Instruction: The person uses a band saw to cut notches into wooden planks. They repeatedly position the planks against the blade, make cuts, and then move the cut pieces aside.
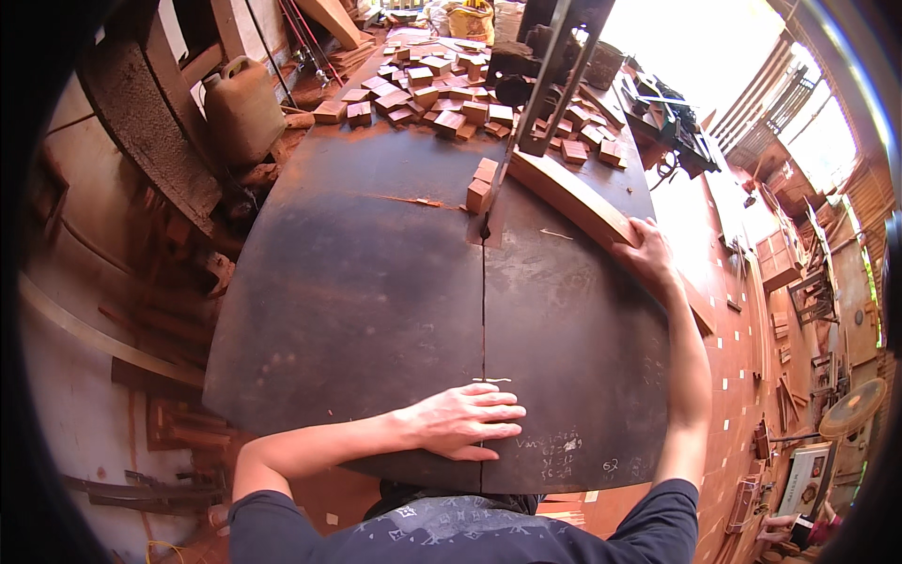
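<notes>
My left hand [467, 420] lies flat on the dark saw table [357, 282] near its front edge, fingers stretched across the slot and holding nothing. On the right, my right hand [648, 250] grips a long reddish wooden beam [578, 199] from its outer side. The beam slants across the table, its far end close by the band saw blade [508, 169] and its near end past the table's right edge. Just left of the blade, a short stack of cut wooden blocks [480, 185] stands on the table; whether the beam touches the blade I cannot tell.
Many cut blocks [437, 89] lie heaped at the table's far end, around the saw's upright guide [564, 75]. A dirty plastic jug [246, 105] stands beyond the left edge. Another person's hand [778, 528] shows at lower right, below a round fan [853, 408].
</notes>
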### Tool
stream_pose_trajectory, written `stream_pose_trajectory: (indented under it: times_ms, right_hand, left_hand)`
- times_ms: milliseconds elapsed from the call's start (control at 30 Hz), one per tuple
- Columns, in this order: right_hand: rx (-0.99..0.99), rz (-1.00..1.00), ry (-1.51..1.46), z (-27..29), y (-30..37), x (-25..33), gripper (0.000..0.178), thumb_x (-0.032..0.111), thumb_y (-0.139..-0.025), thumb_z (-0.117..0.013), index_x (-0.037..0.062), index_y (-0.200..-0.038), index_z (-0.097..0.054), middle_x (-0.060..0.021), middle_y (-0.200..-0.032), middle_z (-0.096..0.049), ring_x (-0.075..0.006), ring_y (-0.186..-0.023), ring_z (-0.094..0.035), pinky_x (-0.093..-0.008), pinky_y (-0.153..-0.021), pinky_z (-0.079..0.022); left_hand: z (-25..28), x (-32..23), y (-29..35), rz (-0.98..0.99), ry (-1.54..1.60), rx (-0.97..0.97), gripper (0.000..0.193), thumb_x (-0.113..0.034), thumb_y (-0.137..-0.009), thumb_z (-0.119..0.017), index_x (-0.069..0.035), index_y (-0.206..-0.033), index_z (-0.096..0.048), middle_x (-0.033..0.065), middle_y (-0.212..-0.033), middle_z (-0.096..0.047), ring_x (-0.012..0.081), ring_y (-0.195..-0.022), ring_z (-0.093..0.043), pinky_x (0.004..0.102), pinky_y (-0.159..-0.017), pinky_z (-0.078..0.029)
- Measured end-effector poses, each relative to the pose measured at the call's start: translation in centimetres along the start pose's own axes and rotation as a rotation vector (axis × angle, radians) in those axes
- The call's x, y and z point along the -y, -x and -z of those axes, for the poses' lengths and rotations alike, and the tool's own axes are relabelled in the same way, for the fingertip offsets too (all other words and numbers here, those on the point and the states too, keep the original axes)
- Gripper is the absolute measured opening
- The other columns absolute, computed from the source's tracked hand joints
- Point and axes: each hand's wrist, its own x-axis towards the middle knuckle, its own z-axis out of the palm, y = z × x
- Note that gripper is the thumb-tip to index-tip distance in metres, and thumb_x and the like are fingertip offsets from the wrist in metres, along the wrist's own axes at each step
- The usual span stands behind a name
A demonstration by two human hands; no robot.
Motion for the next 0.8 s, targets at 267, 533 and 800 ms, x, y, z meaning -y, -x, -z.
stream_pose_trajectory:
  times_ms: [267, 533, 800]
  right_hand:
    - [0.244, -0.708, -0.953, 10.2, 9.7, 0.4, 0.04, 0.031, -0.109, -0.07, -0.0043, -0.13, -0.068, -0.0099, -0.114, -0.076, -0.0157, -0.101, -0.073, -0.0312, -0.087, -0.061]
    - [0.078, -0.931, -1.414, 8.1, 17.0, -0.1, 0.04, 0.035, -0.107, -0.074, 0.0049, -0.133, -0.067, -0.0048, -0.116, -0.076, -0.0198, -0.1, -0.074, -0.0412, -0.09, -0.062]
    - [0.216, -1.047, -1.497, 3.8, 20.4, 9.0, 0.055, 0.043, -0.107, -0.072, 0.0004, -0.138, -0.059, -0.0216, -0.129, -0.069, -0.0329, -0.122, -0.07, -0.0482, -0.104, -0.06]
  left_hand:
    - [14.9, 4.0, 19.4, 0.782, -0.51, -0.031, 0.062, -0.055, -0.094, -0.077, -0.024, -0.147, -0.072, 0.012, -0.168, -0.054, 0.0393, -0.159, -0.043, 0.0599, -0.131, -0.029]
    - [15.5, 2.3, 16.5, 0.825, -0.505, -0.568, 0.072, -0.063, -0.106, -0.063, 0.0, -0.14, -0.069, 0.0223, -0.147, -0.068, 0.0393, -0.139, -0.062, 0.0512, -0.118, -0.048]
    - [6.5, -1.2, 2.2, 0.456, -0.18, -0.322, 0.1, -0.066, -0.075, -0.093, 0.002, -0.143, -0.065, 0.0194, -0.139, -0.071, 0.0362, -0.126, -0.067, 0.0499, -0.112, -0.051]
